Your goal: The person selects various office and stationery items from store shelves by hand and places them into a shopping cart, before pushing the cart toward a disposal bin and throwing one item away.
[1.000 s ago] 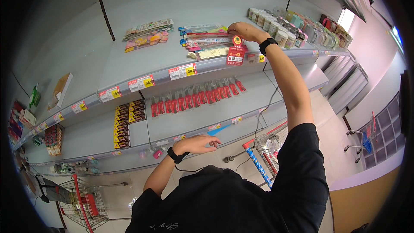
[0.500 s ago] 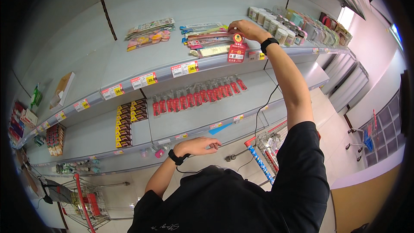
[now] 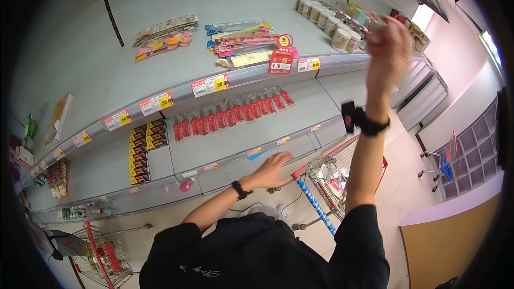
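Observation:
My right hand [image 3: 387,53] is raised in front of the top shelf, nearest to the white-lidded jars [image 3: 342,38] at its right end. Motion smears its fingers, and no held item shows. My left hand [image 3: 269,171] hovers low before the shelves with fingers stretched out, holding nothing, left of a shopping cart's blue-patterned handle [image 3: 315,203]. On the top shelf lies a pile of flat packaged goods [image 3: 246,43] with a red hanging price sign [image 3: 281,61] at its front. Another stack of flat packs [image 3: 163,45] sits to its left.
Below, a row of red packaged bottles [image 3: 230,116] and stacked yellow-and-dark boxes [image 3: 140,152] line the middle shelf. The shopping cart [image 3: 342,171] holds goods at right. A second cart [image 3: 101,254] stands lower left. An open carton [image 3: 60,115] lies far left, and a grey-panelled rack [image 3: 474,155] stands far right.
My right hand has left the pile of flat packs and swung right toward the jars. My left hand has moved right and slightly up, fingers more outstretched. The whole view has shifted.

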The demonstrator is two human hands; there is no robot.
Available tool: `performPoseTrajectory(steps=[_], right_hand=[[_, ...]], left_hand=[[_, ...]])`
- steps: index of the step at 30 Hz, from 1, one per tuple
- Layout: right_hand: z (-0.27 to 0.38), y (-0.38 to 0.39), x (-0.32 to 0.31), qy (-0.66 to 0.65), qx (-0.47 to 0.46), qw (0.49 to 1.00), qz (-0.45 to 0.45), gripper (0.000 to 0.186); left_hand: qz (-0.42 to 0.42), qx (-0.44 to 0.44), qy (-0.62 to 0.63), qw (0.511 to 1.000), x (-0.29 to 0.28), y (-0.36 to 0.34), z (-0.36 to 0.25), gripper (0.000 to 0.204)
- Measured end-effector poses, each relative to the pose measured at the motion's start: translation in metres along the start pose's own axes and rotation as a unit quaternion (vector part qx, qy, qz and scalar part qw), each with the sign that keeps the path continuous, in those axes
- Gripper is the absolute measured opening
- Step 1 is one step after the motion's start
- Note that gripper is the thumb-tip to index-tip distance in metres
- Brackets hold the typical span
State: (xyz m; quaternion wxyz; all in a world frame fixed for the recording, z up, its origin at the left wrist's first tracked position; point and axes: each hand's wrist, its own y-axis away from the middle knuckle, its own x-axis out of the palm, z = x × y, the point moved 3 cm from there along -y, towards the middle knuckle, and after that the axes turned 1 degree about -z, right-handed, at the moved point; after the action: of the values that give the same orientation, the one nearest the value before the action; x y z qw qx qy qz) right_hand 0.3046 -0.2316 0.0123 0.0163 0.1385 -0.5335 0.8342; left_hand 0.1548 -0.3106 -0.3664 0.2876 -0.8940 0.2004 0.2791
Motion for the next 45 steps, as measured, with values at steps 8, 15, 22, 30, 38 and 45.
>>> performPoseTrajectory(steps=[8,15,22,30,38,45], right_hand=[[0.143,0.040,-0.075,-0.045,-0.136,0.983,0.119,0.029],[0.086,0.074,-0.151,-0.036,-0.054,0.984,-0.167,0.025],[-0.082,0.171,-0.282,0.244,0.144,0.905,-0.318,0.018],[-0.126,0.303,-0.380,0.269,0.265,0.778,-0.502,0.018],[-0.106,0.314,-0.429,0.249,0.275,0.779,-0.506,0.017],[-0.104,0.333,-0.491,0.207,0.288,0.742,-0.569,0.017]], left_hand=[[-0.061,-0.080,0.176,0.979,0.144,-0.074,-0.005,0.038],[-0.037,-0.190,0.203,0.960,0.178,-0.115,0.169,0.016],[-0.093,-0.350,0.477,0.801,0.176,-0.107,0.258,0.022],[-0.093,-0.379,0.559,0.732,0.192,-0.071,0.258,0.029],[0.027,-0.396,0.498,0.771,0.257,-0.158,0.249,0.037],[-0.024,-0.398,0.308,0.864,0.221,-0.112,0.262,0.028]])
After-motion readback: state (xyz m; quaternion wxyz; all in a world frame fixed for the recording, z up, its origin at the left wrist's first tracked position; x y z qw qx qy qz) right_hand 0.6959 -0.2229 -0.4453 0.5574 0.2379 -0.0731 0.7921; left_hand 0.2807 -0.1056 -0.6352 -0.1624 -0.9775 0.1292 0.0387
